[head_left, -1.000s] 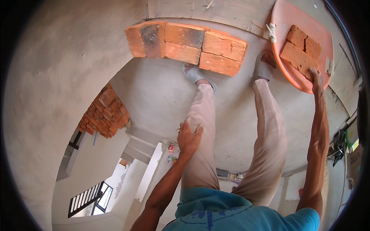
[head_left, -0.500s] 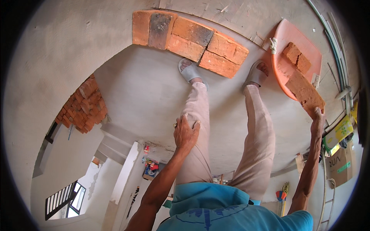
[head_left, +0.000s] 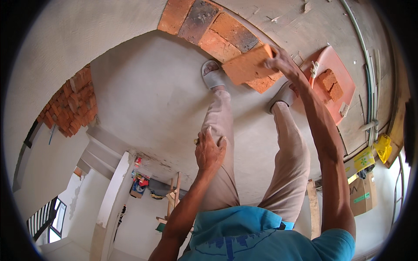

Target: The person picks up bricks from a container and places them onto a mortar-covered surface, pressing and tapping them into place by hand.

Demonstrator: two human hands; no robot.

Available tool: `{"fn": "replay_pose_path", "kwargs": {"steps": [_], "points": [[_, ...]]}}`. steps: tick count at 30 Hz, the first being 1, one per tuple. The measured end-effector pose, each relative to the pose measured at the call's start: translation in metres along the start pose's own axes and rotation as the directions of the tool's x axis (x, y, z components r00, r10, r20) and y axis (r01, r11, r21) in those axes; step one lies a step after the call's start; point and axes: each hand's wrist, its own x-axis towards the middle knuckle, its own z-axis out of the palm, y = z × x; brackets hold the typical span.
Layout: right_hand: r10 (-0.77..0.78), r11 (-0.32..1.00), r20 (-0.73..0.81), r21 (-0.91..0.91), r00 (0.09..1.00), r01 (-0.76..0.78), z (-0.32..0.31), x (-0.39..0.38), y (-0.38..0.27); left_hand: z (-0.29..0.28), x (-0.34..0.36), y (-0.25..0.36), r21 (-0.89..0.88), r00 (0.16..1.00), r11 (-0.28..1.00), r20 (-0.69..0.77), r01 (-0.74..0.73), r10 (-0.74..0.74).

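Note:
An orange clay brick (head_left: 248, 65) is in my right hand (head_left: 281, 61), gripped by its right end. It hangs over the right end of a row of bricks (head_left: 222, 45), partly covering the bricks beneath; whether it touches them I cannot tell. One brick (head_left: 198, 21) in the row has a blackened face. My left hand (head_left: 210, 150) rests on my left thigh near the knee, fingers spread, holding nothing. To the right, an orange plastic scoop-like pan (head_left: 344, 82) with white cord tied at its rim carries a cracked brick piece (head_left: 330, 85).
My sandalled feet (head_left: 212, 78) stand just short of the brick row. A large heap of bricks (head_left: 72, 102) lies at the left. Long pipes (head_left: 370, 87) run along the right side, with a cardboard box (head_left: 363, 195) and a yellow bag (head_left: 383, 148) near them.
My right hand has carried the brick from the orange pan leftward to above the right end of the brick row. My left hand stays on my leg. The view has shifted somewhat.

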Motion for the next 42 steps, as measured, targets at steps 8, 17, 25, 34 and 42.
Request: {"fn": "replay_pose_path", "kwargs": {"steps": [8,17,25,34,42], "points": [[-0.094,0.996,0.097,0.016,0.991,0.093,0.037,0.130,-0.011,-0.011,0.004,-0.020,-0.112,0.998,0.992,-0.006,0.057,-0.058],[-0.027,0.977,0.122,-0.209,0.992,0.052,0.032,0.201,-0.021,-0.032,0.011,-0.031,-0.195,0.997,0.978,0.034,0.076,-0.071],[-0.270,0.932,-0.237,-0.308,0.933,0.191,0.052,0.201,-0.011,-0.042,0.014,-0.028,-0.173,0.995,0.981,0.057,0.086,-0.077],[-0.345,0.785,-0.315,-0.613,0.884,0.088,0.057,0.211,0.014,-0.042,0.019,-0.029,-0.150,0.995,0.985,0.067,0.084,-0.075],[-0.331,0.781,-0.386,-0.625,0.861,0.020,0.072,0.209,0.009,-0.047,0.022,-0.030,-0.152,0.997,0.986,0.055,0.068,-0.060]]}}
